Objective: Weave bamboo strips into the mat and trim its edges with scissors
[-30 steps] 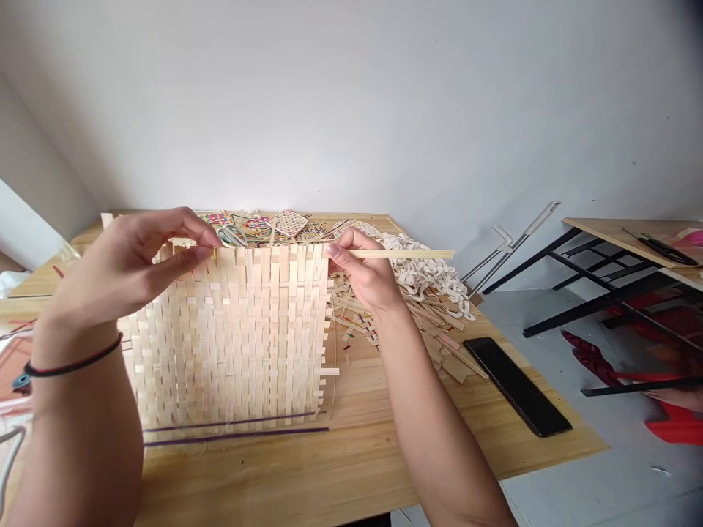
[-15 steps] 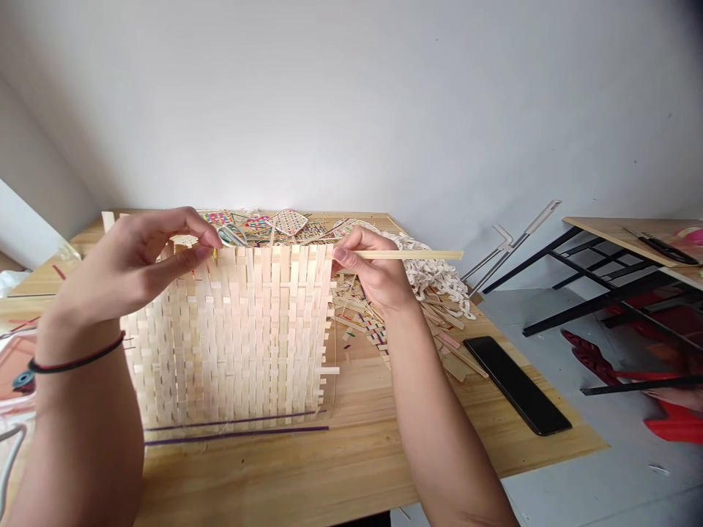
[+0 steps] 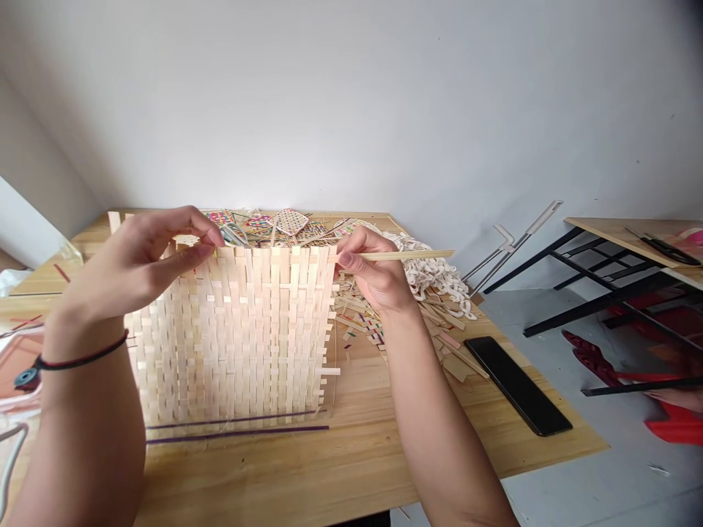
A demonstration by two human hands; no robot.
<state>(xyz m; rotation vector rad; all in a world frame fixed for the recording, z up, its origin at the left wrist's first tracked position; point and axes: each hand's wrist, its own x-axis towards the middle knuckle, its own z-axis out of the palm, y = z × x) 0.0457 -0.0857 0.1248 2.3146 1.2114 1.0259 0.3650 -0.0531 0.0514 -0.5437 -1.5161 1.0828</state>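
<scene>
A pale panel of woven bamboo strips (image 3: pixel 247 337) stands upright on the table between my hands. My left hand (image 3: pixel 159 256) pinches its top edge near the left with thumb and fingers. At the top right corner my right hand (image 3: pixel 373 267) pinches a loose flat bamboo strip (image 3: pixel 411 255). This strip runs sideways along the panel's top, among the upright strips, and its free end sticks out to the right past my hand. Two thin dark purple strips (image 3: pixel 274 430) lie at the panel's foot.
On the wooden table (image 3: pixel 351 461) a black phone (image 3: pixel 519 384) lies at right. White cord (image 3: pixel 433 271), loose strip scraps and small colourful woven pieces (image 3: pixel 291 221) spread behind. Further right stand a black-legged table (image 3: pixel 620 227) and a red item (image 3: pixel 673 422) on the floor.
The strip's free end sticks out slightly less at the right, as it has shifted left into the weave. Both hands keep their pinch; the panel's top has shifted slightly right.
</scene>
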